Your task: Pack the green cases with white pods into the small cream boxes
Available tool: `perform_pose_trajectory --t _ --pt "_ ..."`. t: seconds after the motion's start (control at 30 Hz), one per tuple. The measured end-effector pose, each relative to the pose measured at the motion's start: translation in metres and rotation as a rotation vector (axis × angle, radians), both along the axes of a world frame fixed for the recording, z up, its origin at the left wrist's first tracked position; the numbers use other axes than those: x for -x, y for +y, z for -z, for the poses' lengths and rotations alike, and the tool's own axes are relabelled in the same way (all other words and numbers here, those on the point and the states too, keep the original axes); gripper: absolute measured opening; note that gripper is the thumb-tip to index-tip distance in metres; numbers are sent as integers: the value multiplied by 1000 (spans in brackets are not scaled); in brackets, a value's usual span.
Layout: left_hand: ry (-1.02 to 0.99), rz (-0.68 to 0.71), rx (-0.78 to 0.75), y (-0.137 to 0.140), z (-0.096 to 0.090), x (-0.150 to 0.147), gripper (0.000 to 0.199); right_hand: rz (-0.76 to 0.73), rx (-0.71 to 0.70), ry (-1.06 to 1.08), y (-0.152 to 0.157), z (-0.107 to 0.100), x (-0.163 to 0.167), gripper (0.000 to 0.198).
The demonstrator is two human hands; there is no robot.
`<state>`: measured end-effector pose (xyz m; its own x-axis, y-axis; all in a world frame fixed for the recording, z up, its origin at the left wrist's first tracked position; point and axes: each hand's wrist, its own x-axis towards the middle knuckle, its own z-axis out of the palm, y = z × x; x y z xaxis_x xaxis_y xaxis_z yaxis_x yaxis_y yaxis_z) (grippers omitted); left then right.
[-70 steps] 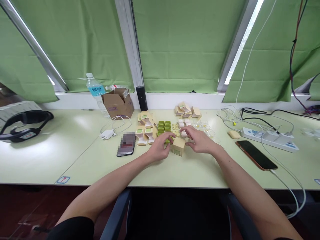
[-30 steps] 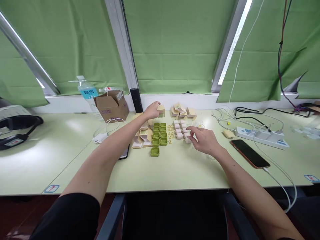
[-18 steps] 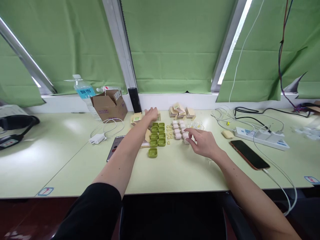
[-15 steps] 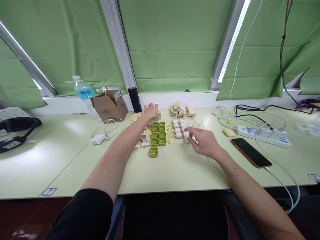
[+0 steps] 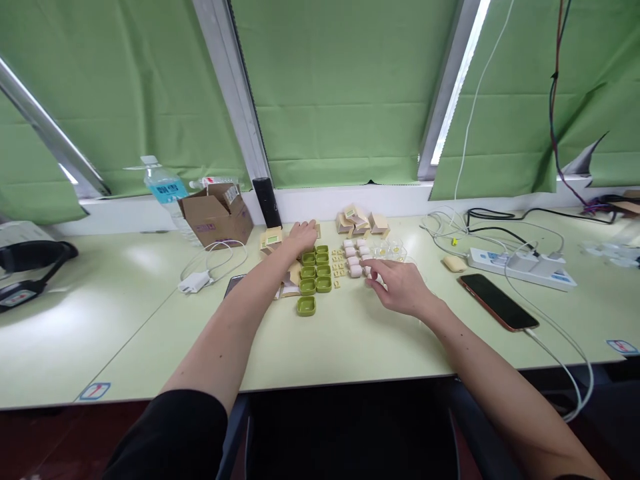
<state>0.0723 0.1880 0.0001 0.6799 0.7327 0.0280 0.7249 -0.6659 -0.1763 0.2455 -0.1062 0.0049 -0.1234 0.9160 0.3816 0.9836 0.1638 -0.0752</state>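
Note:
My left hand [image 5: 303, 237] reaches to the far end of the rows of small square green trays [image 5: 307, 306]. Its fingers are bent down and drawn together, and whatever lies under the fingertips is hidden. Close beside it are cream-coloured moulded parts [image 5: 271, 241]. My right hand [image 5: 400, 288] hovers low over the table at the pale pink, rounded pieces [image 5: 355, 271], thumb and index finger apart around their near right side. I cannot tell if it touches them. Between trays and pink pieces stand rows of tiny yellow parts [image 5: 337, 284].
More cream parts [image 5: 355, 217] lie at the back, and clear round pieces [image 5: 390, 249] sit behind my right hand. To the left are a cardboard box [image 5: 216, 217], a water bottle [image 5: 169, 190] and a white charger [image 5: 195, 282]. A phone [image 5: 499, 302] and power strip [image 5: 520, 267] lie right.
My left hand has lowered and its spread fingers have drawn together. My right hand has shifted slightly left along the pink pieces. The view has moved a little, showing a dark device beside my left forearm.

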Motion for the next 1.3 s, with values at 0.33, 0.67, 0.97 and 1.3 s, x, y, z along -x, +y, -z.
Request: perform_pose_trajectory --t 0.33,0.67,0.97,1.3 --pt "-20 -94 38 18 11 -18 80 -24 22 -32 1 0 3 35" --pt "-83 -65 27 -13 -24 0 49 -20 32 -49 0 4 4 32" --pt "-386 205 -14 -136 -29 99 26 -17 54 -79 4 5 6 26" --pt "-269 145 91 -196 9 124 39 -116 270 -266 1 18 40 21"
